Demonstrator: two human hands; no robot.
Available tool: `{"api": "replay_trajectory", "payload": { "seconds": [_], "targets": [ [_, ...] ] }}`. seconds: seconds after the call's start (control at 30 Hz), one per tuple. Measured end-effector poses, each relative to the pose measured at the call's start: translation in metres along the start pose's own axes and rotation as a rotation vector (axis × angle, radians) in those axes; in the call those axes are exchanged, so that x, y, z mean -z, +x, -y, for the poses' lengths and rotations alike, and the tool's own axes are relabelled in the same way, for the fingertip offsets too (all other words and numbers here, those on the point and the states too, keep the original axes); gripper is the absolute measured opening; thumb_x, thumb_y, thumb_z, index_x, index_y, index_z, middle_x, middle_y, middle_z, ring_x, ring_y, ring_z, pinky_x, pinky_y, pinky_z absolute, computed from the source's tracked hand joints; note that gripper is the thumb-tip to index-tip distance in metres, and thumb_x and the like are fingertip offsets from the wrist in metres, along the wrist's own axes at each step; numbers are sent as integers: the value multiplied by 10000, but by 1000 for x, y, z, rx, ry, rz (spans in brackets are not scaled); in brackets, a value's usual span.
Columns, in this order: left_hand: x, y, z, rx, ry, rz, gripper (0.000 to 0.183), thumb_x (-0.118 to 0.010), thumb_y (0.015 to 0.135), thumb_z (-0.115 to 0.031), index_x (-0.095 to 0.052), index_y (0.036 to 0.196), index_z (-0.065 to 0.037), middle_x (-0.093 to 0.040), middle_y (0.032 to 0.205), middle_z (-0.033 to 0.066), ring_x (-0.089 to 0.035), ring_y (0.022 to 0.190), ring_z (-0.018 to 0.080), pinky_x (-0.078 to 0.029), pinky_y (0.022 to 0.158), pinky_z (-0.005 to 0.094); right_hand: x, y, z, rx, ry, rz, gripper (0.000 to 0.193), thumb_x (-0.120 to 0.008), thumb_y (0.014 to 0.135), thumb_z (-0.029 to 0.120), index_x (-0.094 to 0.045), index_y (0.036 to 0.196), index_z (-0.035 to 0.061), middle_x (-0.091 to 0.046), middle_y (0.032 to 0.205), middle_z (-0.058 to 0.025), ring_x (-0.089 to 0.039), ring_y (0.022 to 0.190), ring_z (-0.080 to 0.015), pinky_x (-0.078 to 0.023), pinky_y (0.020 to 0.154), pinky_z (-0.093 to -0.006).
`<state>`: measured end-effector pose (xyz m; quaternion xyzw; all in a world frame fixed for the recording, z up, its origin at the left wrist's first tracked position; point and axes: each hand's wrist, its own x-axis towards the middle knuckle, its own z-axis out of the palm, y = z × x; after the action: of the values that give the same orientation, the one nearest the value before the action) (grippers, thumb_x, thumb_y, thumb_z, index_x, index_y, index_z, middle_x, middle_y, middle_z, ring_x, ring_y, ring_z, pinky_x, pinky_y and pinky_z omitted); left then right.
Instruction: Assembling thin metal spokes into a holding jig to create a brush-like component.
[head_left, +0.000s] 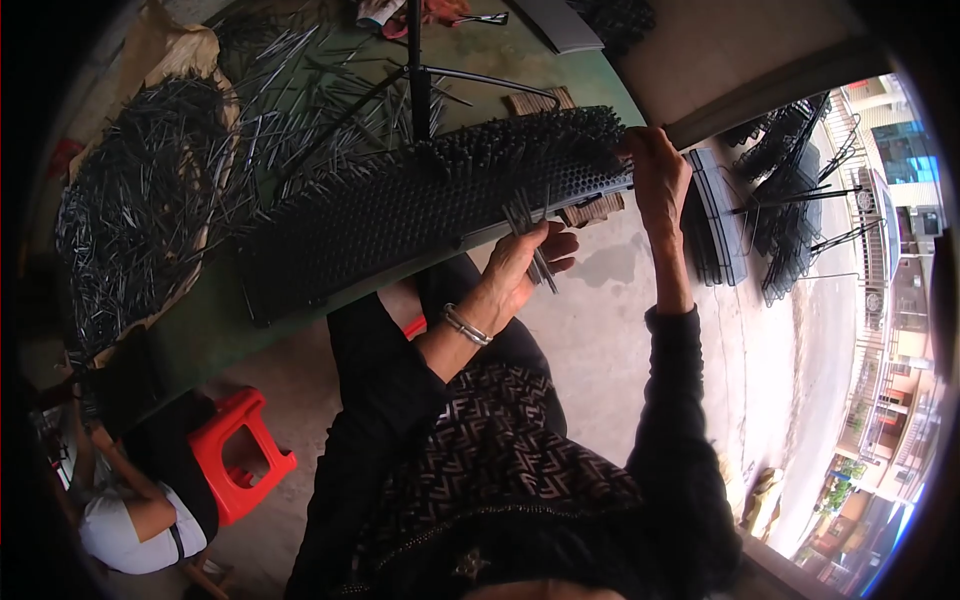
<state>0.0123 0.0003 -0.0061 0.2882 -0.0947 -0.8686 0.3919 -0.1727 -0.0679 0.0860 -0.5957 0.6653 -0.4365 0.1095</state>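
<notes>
Though the left grip (512,264) half-curls around rods (542,270), I cannot tell whether the right grip (660,182) near the panel (400,220) is closed.

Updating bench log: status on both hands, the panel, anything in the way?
Left hand holding thin dark rods; right hand at right end of perforated panel. Panel partly filled with standing rods. Possible obstruction: black stand beyond.

Strong daylight floods in from the street (815,350) right of the desk (590,82), bleaching its paving nearly white and washing out the building fronts (905,395) beyond. The desk itself is dim, its black perforated tray (370,235) losing detail in shadow. Farthest from the desk, edges bend, detail softens and corners blacken.
</notes>
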Motion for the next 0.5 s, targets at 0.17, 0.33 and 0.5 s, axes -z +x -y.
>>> {"api": "replay_trajectory", "payload": {
  "seconds": [0.17, 0.33, 0.5],
  "targets": [
    [-2, -3, -2, 38, 38, -49, 295, -549, 986, -260, -607, 1133, -11, -669, 1043, 132, -670, 942, 237, -563, 817, 400, -4, -1, -9, 60, -45, 6, 174, -577, 926, 162, -689, 973, 37, -713, 787, -61, -668, 746, -115, -496, 705, -248],
    [-8, -8, -9, 95, 131, -73, 313, -526, 997, -294, -606, 1163, -42, -670, 1028, 115, -662, 882, 205, -569, 758, 375, -7, 3, -15, 59, -50, 31, 196, -563, 928, 169, -690, 979, 28, -712, 797, -75, -672, 748, -120, -498, 699, -253],
    [-4, -6, -4, 36, 166, -82, 318, -514, 997, -341, -616, 1115, -63, -689, 924, 98, -621, 758, 162, -525, 636, 320, -13, 8, -19, 68, -154, 109, 190, -580, 922, 187, -704, 991, 60, -695, 844, -79, -677, 779, -175, -503, 721, -295]
  ]
}}
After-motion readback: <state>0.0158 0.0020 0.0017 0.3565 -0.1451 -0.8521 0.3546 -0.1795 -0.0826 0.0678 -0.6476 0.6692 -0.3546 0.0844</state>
